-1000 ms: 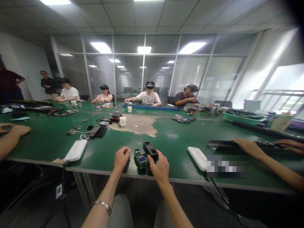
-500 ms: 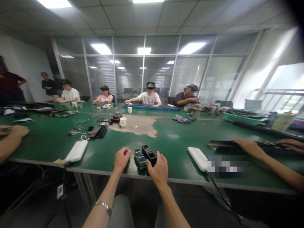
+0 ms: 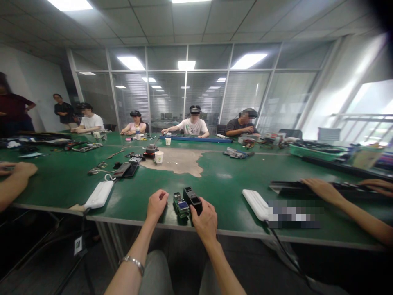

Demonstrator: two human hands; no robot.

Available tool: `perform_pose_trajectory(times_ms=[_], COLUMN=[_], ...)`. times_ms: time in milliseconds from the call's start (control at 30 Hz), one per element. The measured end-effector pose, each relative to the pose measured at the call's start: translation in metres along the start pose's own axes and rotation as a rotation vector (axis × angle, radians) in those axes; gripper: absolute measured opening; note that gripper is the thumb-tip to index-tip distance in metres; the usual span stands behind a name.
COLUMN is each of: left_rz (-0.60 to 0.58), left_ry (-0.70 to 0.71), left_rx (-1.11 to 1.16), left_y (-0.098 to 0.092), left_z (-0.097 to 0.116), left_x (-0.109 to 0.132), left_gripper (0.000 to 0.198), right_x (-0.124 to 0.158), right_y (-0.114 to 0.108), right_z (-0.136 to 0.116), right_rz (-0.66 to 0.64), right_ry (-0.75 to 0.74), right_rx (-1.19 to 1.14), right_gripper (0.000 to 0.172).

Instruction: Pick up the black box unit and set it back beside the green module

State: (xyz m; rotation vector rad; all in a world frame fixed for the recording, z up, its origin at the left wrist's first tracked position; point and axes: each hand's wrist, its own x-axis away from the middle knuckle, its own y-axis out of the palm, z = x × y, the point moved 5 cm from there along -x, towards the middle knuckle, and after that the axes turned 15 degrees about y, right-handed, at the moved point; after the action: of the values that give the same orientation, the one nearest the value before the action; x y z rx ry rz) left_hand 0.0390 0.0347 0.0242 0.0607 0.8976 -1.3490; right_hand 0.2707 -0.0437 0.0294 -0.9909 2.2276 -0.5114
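A black case (image 3: 193, 199) with an opening at its near end lies near the front edge of the green table. My right hand (image 3: 205, 216) grips its near end between thumb and fingers. Just left of the case, a green circuit board with a small blue screen (image 3: 182, 205) rests on the table. Further left is my left hand (image 3: 157, 204), its fingers curled together at the tips, apart from the board; whatever they may hold is too small to make out.
White power banks (image 3: 100, 194) (image 3: 255, 204) lie left and right. A paper cup (image 3: 159, 157), phones (image 3: 127, 168) and cables stand beyond. Another person's hands (image 3: 325, 192) are on a black strip at the right; a person's hand (image 3: 21, 170) is at far left.
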Motion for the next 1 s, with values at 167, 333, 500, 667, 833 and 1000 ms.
perform_pose_trajectory(times_ms=[167, 333, 500, 667, 833, 1000], left_rz=[0.001, 0.005, 0.015, 0.018, 0.017, 0.010], left_ry=[-0.006, 0.002, 0.003, -0.008, 0.004, 0.007], left_rx=[0.014, 0.013, 0.034, 0.036, 0.028, 0.045], left_y=[-0.001, -0.003, -0.003, -0.003, -0.005, -0.004], left_z=[0.002, 0.004, 0.003, 0.003, 0.006, 0.006], left_x=[-0.001, -0.001, -0.001, -0.001, -0.001, -0.001], left_gripper=[0.023, 0.023, 0.022, 0.023, 0.024, 0.025], right_x=[-0.006, 0.006, 0.017, 0.022, 0.027, 0.033], right_y=[-0.016, -0.030, -0.021, -0.018, -0.017, -0.012], right_z=[-0.009, -0.044, -0.064, -0.071, -0.076, -0.071], right_rz=[0.026, 0.024, -0.024, -0.024, -0.040, -0.053], right_ry=[0.078, -0.003, -0.044, -0.050, -0.052, -0.063], right_rx=[-0.159, -0.212, -0.166, -0.084, 0.024, 0.067], right_gripper=[0.054, 0.050, 0.045, 0.044, 0.042, 0.042])
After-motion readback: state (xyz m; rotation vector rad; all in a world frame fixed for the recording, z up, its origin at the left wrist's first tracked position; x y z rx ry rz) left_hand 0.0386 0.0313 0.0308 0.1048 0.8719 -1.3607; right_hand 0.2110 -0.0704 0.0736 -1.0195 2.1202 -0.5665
